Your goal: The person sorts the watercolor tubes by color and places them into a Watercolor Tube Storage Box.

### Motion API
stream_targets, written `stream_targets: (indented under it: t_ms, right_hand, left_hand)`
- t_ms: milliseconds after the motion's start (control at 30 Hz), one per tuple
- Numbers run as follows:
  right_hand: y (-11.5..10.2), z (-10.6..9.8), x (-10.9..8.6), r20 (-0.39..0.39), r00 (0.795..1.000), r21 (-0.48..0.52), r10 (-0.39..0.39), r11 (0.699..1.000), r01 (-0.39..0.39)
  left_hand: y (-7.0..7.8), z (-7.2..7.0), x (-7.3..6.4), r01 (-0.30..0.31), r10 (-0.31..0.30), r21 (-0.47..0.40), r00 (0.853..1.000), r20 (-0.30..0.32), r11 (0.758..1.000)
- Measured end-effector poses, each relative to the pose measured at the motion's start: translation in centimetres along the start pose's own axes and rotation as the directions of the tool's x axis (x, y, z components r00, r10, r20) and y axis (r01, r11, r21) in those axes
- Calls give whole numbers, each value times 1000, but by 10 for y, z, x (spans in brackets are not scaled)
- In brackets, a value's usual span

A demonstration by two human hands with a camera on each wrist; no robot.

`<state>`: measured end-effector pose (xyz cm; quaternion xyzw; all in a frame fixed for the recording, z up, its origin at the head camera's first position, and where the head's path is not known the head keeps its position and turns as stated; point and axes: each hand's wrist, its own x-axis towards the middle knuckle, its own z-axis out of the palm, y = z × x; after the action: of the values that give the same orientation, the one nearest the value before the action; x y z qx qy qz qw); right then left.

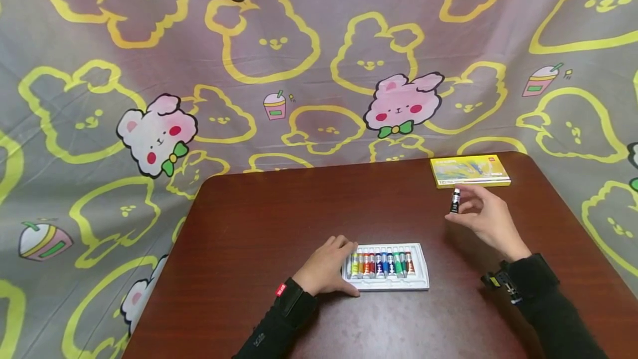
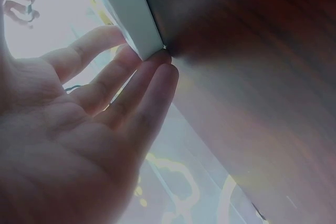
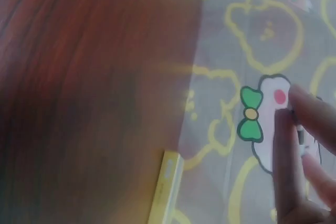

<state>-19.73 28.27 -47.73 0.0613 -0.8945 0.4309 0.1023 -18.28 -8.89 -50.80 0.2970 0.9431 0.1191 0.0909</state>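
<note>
A white plastic tray (image 1: 394, 283) with a row of small colored paint tubes (image 1: 382, 263) lies on the brown table. My left hand (image 1: 326, 267) grips its left end, fingers at the far corner and thumb by the near edge. In the left wrist view the fingertips (image 2: 167, 74) touch the tray's white side (image 2: 134, 19). Off to the right, my right hand (image 1: 485, 220) pinches a small black paint tube (image 1: 455, 201) with a white end between thumb and fingers, held upright above the table. Fingers mostly cover that tube in the right wrist view.
A flat yellow box (image 1: 470, 171) lies at the table's back right corner, just beyond the right hand. Behind the brown table (image 1: 279, 209) hangs a grey cloth (image 1: 319, 71) with cartoon prints, reaching down around its sides.
</note>
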Motion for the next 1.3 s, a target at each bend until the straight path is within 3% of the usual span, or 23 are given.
stream_targets:
  t_ms: [133,233,400,533,733,1000,1100,1300]
  right_hand:
    - [-4,3,-1,-36,999,-44,-32,999,31]
    - [-9,10,-7,-1,999,-26,-50,998,50]
    - [-20,38,-24,193,978,-2,-80,997,82]
    - [-26,63,-36,308,948,-90,-84,989,117]
    - [-26,80,-42,312,944,-241,-107,952,188]
    - [-15,79,-43,338,934,-276,-117,936,217]
    - [-14,78,-46,357,923,-332,-141,905,267]
    - [-18,77,-50,379,905,-482,-193,794,371]
  left_hand:
    - [0,-1,1,-1,1,0,1000,11,1000]
    - [0,-1,1,-2,2,-4,1000,16,1000]
    - [0,-3,0,1,-1,-18,1000,15,1000]
    - [-1,-4,0,6,-6,-17,1000,11,1000]
    - [-1,-2,1,-3,3,-8,1000,16,1000]
    - [-1,-1,1,0,1,-12,1000,21,1000]
    - [-1,-1,1,-4,4,-11,1000,22,1000]
    - [0,-2,0,8,-8,-10,1000,23,1000]
